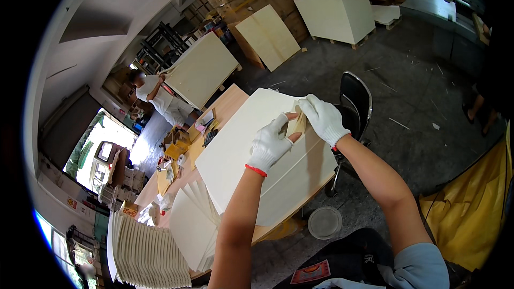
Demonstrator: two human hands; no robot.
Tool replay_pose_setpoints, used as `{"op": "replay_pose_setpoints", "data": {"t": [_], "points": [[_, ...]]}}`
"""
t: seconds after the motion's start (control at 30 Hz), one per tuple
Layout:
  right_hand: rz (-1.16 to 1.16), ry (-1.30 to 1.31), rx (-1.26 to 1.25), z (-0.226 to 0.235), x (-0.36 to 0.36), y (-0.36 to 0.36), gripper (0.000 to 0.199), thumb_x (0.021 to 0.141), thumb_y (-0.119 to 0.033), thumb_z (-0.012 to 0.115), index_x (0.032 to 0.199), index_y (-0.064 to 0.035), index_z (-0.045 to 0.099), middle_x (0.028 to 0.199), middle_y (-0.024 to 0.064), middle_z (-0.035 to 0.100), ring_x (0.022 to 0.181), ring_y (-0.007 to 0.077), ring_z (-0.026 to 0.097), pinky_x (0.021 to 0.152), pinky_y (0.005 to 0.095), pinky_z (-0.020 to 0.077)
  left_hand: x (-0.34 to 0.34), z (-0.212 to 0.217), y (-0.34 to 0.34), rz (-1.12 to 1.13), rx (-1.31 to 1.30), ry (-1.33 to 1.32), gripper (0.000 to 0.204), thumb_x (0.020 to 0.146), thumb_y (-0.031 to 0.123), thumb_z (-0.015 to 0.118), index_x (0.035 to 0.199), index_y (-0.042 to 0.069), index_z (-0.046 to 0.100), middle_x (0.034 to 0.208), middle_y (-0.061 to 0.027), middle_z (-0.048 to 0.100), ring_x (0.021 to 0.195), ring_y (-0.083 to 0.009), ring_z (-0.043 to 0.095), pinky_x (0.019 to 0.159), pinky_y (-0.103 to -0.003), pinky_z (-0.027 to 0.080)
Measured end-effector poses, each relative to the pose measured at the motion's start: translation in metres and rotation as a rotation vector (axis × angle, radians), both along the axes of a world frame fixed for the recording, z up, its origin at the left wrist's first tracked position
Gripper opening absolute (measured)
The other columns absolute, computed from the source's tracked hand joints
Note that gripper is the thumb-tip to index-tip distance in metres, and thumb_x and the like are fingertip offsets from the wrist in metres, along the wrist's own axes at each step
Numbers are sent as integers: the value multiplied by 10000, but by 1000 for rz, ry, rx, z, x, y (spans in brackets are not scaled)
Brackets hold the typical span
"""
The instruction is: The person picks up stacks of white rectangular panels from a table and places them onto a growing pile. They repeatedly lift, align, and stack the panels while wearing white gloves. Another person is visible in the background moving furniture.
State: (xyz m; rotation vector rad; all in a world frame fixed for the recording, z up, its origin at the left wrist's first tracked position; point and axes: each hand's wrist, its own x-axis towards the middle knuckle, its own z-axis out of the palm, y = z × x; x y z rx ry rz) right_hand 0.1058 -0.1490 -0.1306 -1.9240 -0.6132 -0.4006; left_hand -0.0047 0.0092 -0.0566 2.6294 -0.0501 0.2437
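Note:
Both my hands wear white knit gloves and are raised over a wooden work table [230,101]. My left hand [269,145] and my right hand [323,119] together pinch a small tan piece of card or wood [296,124] between the fingertips. Below them lies a large cream board [235,155] that covers most of the table top. My forearms come up from the lower edge, the left with a red cuff band at the wrist.
A fanned stack of cream sheets [195,225] and a ribbed pile [144,246] lie at the table's near left end. A black chair [356,99] stands beside the table, a round lid [324,222] on the floor. Another person [160,99] works at the far end near large boards [203,67].

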Motion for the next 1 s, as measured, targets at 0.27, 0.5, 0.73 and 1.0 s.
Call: {"op": "replay_pose_setpoints", "data": {"t": [0.27,0.5,0.73,1.0], "points": [[7,-3,-6,3,-3,-2,478,1089,-510,384,1113,-100,628,844,235,717,836,441,695,752,558,501,2,-5,5,-25,-19,-32,454,952,244,739,1397,247,647,887,-109,689,849,-284,702,804,-390,549],[-27,-65,-15,-11,8,2,460,1084,-500,406,1130,-102,632,850,226,723,836,434,698,744,554,504,5,-13,6,-96,45,-190,341,1010,217,621,1349,223,665,1096,-168,740,989,-351,729,858,-425,564],[-25,-77,11,-1,-6,1,465,1086,-497,403,1134,-97,634,820,234,713,823,441,694,742,562,501,2,-11,3,-47,103,-145,385,888,231,804,1256,167,710,975,-114,721,887,-280,701,828,-392,553],[-8,-17,-30,-4,2,-2,463,1081,-520,414,1077,-103,617,813,210,703,825,433,695,737,559,502,6,-12,7,-60,92,-117,424,930,269,757,1346,246,678,1116,-145,749,982,-349,733,873,-429,570]]}}
